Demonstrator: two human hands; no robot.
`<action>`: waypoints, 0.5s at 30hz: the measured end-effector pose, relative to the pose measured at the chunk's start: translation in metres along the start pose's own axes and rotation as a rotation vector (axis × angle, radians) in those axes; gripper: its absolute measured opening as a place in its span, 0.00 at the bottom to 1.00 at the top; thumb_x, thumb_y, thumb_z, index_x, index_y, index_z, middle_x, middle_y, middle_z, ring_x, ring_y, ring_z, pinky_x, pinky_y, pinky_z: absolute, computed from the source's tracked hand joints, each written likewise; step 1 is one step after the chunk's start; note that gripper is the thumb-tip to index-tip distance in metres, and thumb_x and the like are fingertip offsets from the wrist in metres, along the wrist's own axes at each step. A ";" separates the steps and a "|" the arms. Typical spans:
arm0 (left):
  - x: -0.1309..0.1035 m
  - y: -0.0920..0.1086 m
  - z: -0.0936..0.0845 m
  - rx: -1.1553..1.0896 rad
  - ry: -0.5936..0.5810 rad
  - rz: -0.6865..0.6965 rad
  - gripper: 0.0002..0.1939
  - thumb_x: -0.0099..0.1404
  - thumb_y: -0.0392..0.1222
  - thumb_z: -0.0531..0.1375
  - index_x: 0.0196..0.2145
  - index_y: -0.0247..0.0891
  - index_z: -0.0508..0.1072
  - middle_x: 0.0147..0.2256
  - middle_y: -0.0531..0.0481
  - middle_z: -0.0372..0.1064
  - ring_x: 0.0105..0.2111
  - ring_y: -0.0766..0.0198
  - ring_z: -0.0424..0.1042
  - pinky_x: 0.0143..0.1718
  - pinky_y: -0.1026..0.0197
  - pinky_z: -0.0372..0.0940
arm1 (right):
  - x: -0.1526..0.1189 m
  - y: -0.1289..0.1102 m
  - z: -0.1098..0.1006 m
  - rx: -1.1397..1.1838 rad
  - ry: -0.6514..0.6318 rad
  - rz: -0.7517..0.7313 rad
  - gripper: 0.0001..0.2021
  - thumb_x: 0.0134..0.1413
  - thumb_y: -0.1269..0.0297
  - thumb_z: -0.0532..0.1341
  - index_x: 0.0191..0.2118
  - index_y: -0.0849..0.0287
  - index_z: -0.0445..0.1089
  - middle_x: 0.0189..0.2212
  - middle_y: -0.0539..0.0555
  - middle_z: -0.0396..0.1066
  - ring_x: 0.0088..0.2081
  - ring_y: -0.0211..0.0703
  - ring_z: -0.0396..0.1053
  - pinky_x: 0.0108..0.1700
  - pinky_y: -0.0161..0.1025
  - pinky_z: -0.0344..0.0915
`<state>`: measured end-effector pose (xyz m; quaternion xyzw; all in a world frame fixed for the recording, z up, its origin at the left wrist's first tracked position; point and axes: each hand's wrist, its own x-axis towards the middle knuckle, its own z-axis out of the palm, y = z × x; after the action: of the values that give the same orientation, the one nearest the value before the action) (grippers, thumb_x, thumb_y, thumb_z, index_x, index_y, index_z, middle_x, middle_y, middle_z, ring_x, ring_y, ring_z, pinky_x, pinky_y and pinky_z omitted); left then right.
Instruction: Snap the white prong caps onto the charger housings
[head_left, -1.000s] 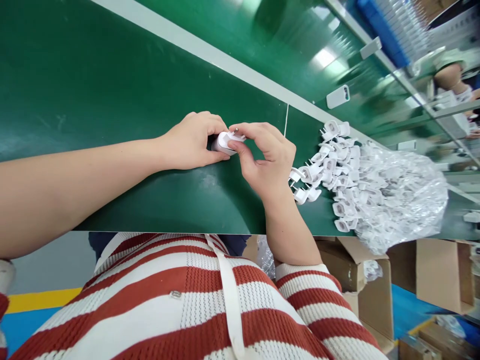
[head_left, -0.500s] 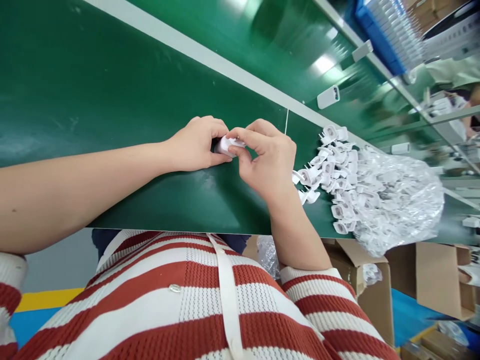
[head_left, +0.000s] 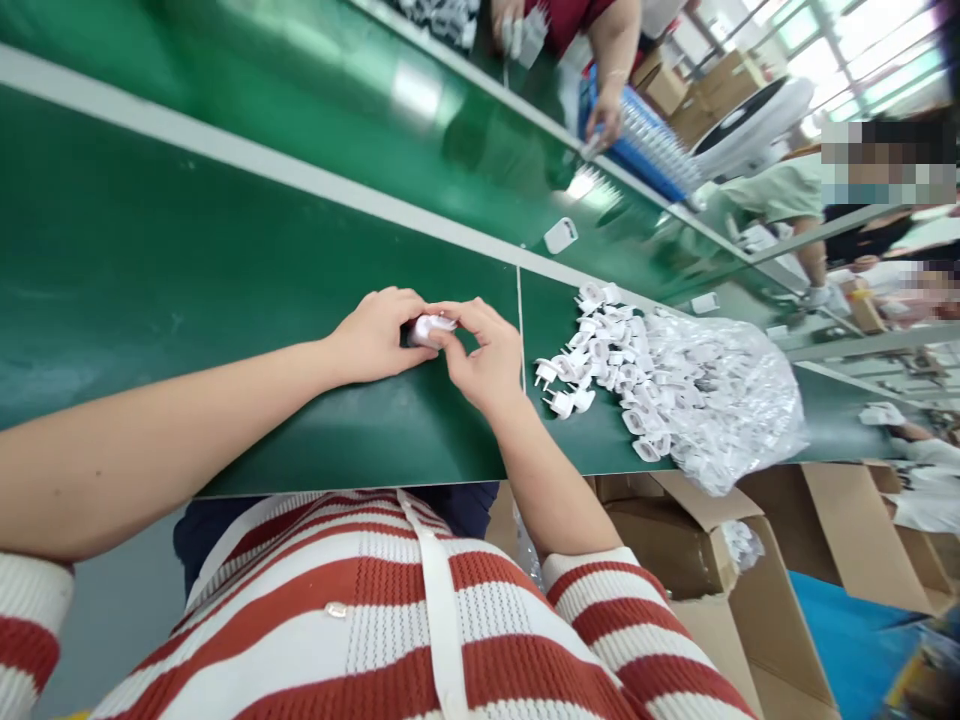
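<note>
Both hands meet over the green bench, around a small white charger. My left hand is closed around its left end and hides part of it. From the right, my right hand pinches the other end between thumb and fingers. Metal pins seem to show at that end, though the fingers cover most of it. To the right of my right hand lies a loose heap of white plug pieces with pins. The heap runs into a clear plastic bag full of similar pieces.
Beyond a pale strip runs a shiny green conveyor belt, carrying a white charger housing. Across it, a co-worker's hand reaches near a blue tray. Open cardboard boxes stand below the bench edge at right.
My view has tilted up and turned, bringing co-workers across the belt into sight. Both hands keep their hold on the charger. The belt housing appears farther left.
</note>
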<state>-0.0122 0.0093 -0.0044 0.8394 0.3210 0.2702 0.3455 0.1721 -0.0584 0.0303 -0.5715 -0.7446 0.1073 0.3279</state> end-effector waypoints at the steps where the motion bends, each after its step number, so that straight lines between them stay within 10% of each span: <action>1: -0.001 0.001 -0.001 0.004 -0.016 0.000 0.28 0.65 0.58 0.63 0.55 0.36 0.79 0.48 0.41 0.79 0.48 0.46 0.75 0.54 0.45 0.65 | -0.002 0.003 0.001 0.075 -0.005 0.033 0.14 0.64 0.65 0.64 0.54 0.52 0.78 0.47 0.50 0.84 0.48 0.44 0.80 0.72 0.52 0.62; 5: 0.002 0.007 -0.007 -0.105 -0.040 -0.146 0.28 0.64 0.61 0.65 0.54 0.41 0.80 0.50 0.43 0.81 0.49 0.47 0.77 0.54 0.47 0.68 | 0.000 0.027 -0.022 0.295 -0.070 0.167 0.36 0.63 0.54 0.69 0.73 0.53 0.60 0.57 0.56 0.80 0.58 0.47 0.79 0.71 0.52 0.65; 9: 0.030 -0.001 -0.021 -0.152 0.021 -0.377 0.29 0.59 0.59 0.69 0.52 0.40 0.79 0.45 0.46 0.81 0.42 0.49 0.79 0.49 0.50 0.71 | 0.012 0.073 -0.077 -0.215 -0.014 0.452 0.30 0.72 0.57 0.59 0.74 0.60 0.60 0.71 0.63 0.67 0.72 0.48 0.64 0.74 0.48 0.59; 15: 0.117 -0.055 -0.064 0.133 0.365 -0.475 0.28 0.62 0.54 0.66 0.56 0.39 0.74 0.52 0.43 0.78 0.49 0.47 0.77 0.53 0.49 0.70 | 0.037 0.133 -0.110 -0.525 -0.084 0.863 0.33 0.73 0.61 0.56 0.77 0.69 0.51 0.79 0.76 0.40 0.80 0.74 0.40 0.74 0.77 0.43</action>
<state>0.0015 0.1509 0.0205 0.6992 0.5819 0.3068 0.2801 0.3386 -0.0046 0.0567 -0.8855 -0.4548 0.0651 0.0687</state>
